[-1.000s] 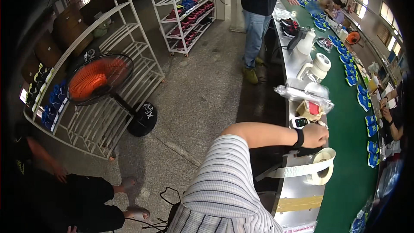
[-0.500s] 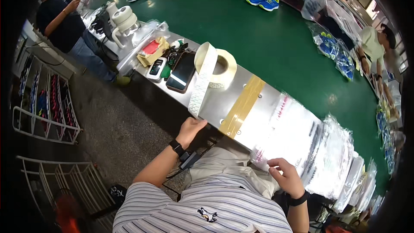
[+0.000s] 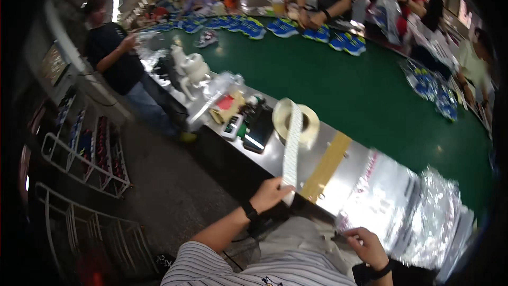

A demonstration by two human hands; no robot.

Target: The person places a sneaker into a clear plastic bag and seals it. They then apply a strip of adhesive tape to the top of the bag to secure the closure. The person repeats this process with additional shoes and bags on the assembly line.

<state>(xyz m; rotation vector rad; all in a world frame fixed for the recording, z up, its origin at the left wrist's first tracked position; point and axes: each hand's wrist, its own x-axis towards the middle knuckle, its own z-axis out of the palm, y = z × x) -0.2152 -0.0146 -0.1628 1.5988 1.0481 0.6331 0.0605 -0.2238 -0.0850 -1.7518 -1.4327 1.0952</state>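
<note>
Left fingers: drawn close together at the free end of the label strip (image 3: 290, 153), the left hand (image 3: 271, 194) meeting it at the near edge of the worktop (image 3: 267, 163); blur prevents telling whether they pinch it.
Right fingers: thumb and forefinger narrowly parted, the right hand (image 3: 369, 247) at the near corner of the clear plastic bags (image 3: 377, 198); contact cannot be told.
Label strip, appearance: white, narrow, glossy, with faint rows of marks too blurred to read; runs nearly straight from roll to hand.
Label roll, appearance: cream-white, thick ring with a dark open core, on the metal worktop.
Beside roll, left: black smartphone (image 3: 259, 131), with a small white device (image 3: 232, 126) just past it.
Beside roll, right: flat brown tape band (image 3: 327, 167) across the metal, then the bags, creased and reflective.
Beyond worktop: green conveyor belt (image 3: 317, 79), blue sports shoes (image 3: 283, 27) lined along its far side.
</note>
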